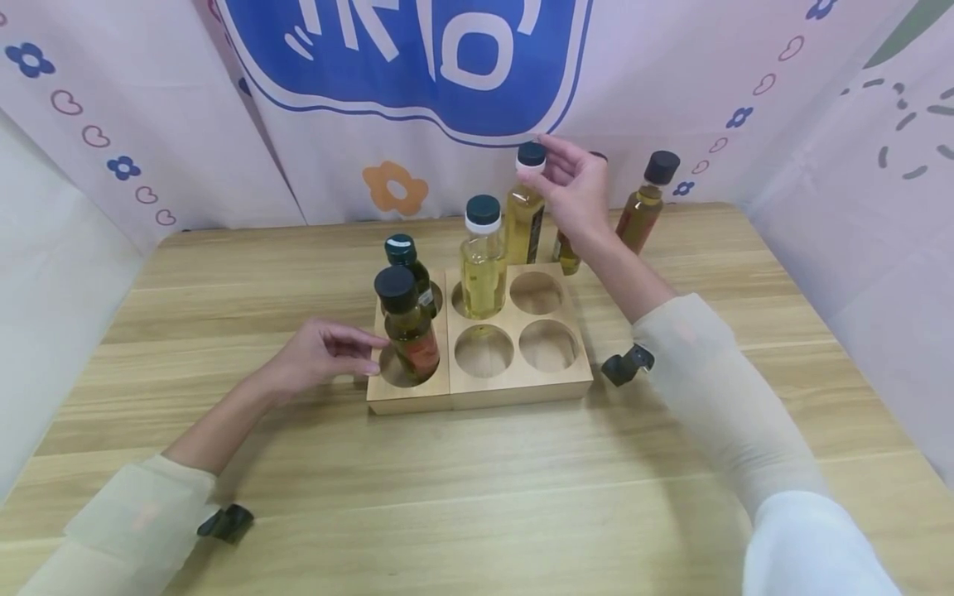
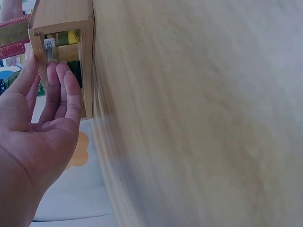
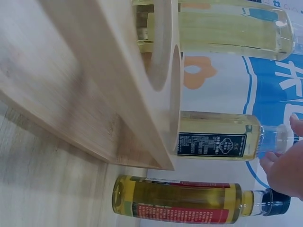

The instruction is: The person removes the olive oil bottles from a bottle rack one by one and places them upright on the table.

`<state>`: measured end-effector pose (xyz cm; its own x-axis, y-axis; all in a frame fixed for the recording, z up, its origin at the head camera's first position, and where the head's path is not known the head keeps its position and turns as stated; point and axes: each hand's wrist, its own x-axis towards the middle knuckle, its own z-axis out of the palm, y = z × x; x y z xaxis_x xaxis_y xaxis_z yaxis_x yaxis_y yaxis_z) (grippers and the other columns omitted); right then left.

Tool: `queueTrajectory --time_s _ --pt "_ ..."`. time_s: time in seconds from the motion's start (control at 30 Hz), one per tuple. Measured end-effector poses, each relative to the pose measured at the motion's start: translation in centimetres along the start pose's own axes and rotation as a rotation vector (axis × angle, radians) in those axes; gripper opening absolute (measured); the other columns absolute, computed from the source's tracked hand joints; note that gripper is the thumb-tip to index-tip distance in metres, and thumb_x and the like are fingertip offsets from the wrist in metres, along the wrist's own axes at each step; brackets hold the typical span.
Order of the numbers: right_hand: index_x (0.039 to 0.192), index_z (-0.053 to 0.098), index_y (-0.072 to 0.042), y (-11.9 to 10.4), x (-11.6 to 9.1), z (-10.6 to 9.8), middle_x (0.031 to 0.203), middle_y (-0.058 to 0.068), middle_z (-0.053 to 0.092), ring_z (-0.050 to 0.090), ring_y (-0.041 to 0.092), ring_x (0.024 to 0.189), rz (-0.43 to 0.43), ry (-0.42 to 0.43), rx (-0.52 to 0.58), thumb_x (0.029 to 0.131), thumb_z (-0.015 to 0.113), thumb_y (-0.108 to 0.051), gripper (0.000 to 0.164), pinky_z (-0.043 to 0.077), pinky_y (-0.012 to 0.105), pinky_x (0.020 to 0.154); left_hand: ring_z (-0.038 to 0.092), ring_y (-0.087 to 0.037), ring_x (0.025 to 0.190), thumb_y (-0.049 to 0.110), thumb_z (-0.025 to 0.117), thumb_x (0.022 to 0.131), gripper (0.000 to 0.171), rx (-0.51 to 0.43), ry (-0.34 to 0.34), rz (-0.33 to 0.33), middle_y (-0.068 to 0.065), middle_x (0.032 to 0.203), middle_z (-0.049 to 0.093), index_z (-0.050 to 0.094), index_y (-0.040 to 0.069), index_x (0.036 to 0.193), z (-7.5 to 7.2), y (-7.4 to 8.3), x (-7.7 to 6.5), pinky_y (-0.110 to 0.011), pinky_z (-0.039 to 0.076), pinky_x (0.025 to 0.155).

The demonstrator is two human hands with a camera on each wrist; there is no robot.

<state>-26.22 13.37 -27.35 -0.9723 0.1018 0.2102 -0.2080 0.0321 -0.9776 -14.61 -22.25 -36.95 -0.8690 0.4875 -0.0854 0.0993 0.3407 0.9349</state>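
A pale wooden rack [image 1: 522,391] with round holes sits on the table. At its left end, my left hand [image 1: 316,360] grips the edge; in the left wrist view, the thumb lies on the top board [image 2: 64,10] and the fingers reach into the open side. Behind the rack, my right hand [image 1: 577,190] pinches a pale oil bottle [image 1: 519,223] by its green cap and neck. A dark label [image 3: 213,144] shows on it. In the rack stand a black-capped bottle [image 1: 417,339], a dark green bottle [image 1: 423,285] and another pale oil bottle [image 1: 484,269].
Two oil bottles stand behind the rack at right: one [image 1: 568,255] partly hidden by my right hand, the other [image 1: 639,215] black-capped. A printed cloth [image 1: 328,165] hangs along the table's back edge. Bare table [image 1: 477,497] lies in front of the rack.
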Motion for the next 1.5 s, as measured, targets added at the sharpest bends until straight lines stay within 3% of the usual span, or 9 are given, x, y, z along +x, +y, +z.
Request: queueTrajectory --time_s 0.3,0.57,1.2,1.5 --pt "0.146 0.055 0.001 -1.3 -0.8 -0.6 0.152 0.013 0.055 0.055 0.015 0.138 -0.055 -0.037 0.065 0.089 0.078 0.004 0.061 0.046 0.017 0.107 0.069 -0.014 0.081 -0.002 0.079 0.088 0.033 0.017 0.002 0.002 -0.011 0.100 0.075 0.071 -0.010 0.119 0.0 -0.1 0.0 -0.026 0.060 0.069" --pt "0.142 0.058 0.003 -2.1 -1.4 -0.9 0.148 0.016 0.058 0.057 0.017 0.136 -0.124 -0.066 0.091 0.089 0.076 0.007 0.056 0.047 0.020 0.108 0.069 -0.015 0.082 -0.002 0.080 0.088 0.033 0.013 0.001 0.003 -0.016 0.103 0.074 0.071 -0.010 0.119 0.0 -0.1 0.0 -0.026 0.060 0.070" --pt "0.130 0.069 0.001 -3.3 -3.6 -1.2 0.131 0.012 0.071 0.068 0.019 0.122 -0.142 -0.100 0.050 0.090 0.078 0.004 0.041 0.052 0.026 0.105 0.070 -0.015 0.082 -0.002 0.079 0.088 0.034 0.003 -0.003 -0.007 -0.015 0.102 0.074 0.070 -0.010 0.119 -0.1 -0.1 0.1 -0.026 0.060 0.070" --pt "0.123 0.071 0.004 -3.1 -4.7 -1.0 0.124 0.014 0.073 0.070 0.022 0.116 -0.183 -0.211 0.062 0.091 0.076 0.005 0.032 0.054 0.031 0.103 0.071 -0.015 0.083 -0.002 0.079 0.088 0.034 0.003 -0.007 -0.009 -0.020 0.106 0.074 0.069 -0.011 0.120 0.0 -0.2 0.1 -0.027 0.061 0.072"
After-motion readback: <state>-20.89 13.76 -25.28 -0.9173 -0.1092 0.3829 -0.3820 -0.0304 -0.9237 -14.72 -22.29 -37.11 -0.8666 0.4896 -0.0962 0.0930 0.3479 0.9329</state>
